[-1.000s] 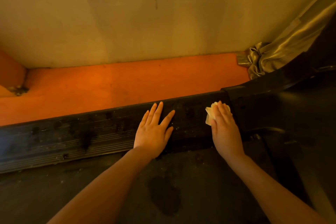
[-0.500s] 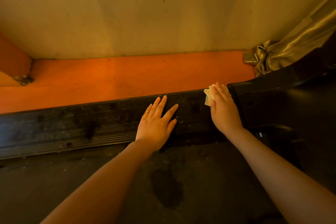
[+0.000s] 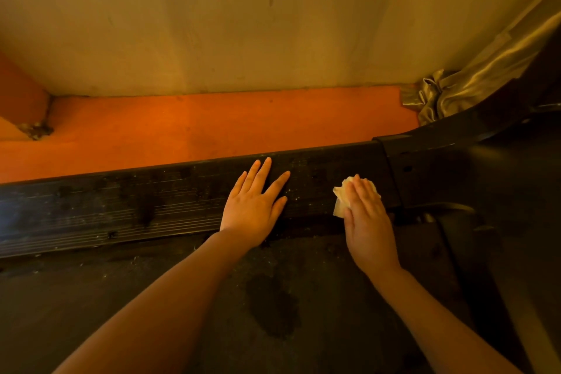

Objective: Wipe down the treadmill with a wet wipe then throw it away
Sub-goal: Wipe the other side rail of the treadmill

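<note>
Treadmill fills the lower half of the view, dark and dusty. Its belt is at the bottom, with a darker stain near the middle. Along the far edge of the belt runs the ribbed side rail, from the left edge to a smooth black cover at the right, where the frame rises upward. The rail has small pale specks and some darker patches on it.

Behind the treadmill is a plain pale wall, and between the wall and the rail lies a strip of orange floor. At the right end of this strip a shiny, crumpled curtain comes down to the floor, just beside the black cover.

Both bare forearms reach in from the bottom. The left hand lies flat on the side rail, its fingers straight and a little spread, holding nothing. The right hand is near it but apart, to the right, close to the black cover. Its fingers are straight and together, and they press the wet wipe against the rail. The wipe is pale and crumpled; it is mostly hidden under the fingers and only its left and upper edges stick out.
</note>
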`<control>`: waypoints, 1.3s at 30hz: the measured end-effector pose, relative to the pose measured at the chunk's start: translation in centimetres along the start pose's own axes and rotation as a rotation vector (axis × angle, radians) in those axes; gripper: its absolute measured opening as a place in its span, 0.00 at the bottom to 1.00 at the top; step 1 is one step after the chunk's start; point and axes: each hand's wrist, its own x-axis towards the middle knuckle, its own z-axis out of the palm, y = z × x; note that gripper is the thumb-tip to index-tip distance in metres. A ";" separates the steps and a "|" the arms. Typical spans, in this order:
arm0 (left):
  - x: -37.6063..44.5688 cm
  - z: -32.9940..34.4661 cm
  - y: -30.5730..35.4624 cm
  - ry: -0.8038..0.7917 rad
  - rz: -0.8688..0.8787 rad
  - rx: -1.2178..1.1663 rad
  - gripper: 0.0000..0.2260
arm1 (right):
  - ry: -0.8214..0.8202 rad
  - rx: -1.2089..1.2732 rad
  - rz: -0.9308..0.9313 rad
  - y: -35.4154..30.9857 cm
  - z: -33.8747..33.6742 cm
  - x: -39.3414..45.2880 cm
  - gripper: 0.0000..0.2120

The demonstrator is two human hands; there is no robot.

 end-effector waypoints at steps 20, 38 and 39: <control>0.0 0.6 -0.5 0.024 0.033 0.029 0.25 | -0.061 0.007 -0.088 -0.3 -0.2 0.6 0.25; -0.1 -0.1 -0.7 0.001 0.051 0.011 0.25 | -0.138 -0.045 -0.187 -1.6 -1.1 6.1 0.24; -0.1 -0.2 -0.8 0.001 0.059 0.010 0.25 | -0.134 -0.044 -0.179 -1.9 -1.1 6.8 0.24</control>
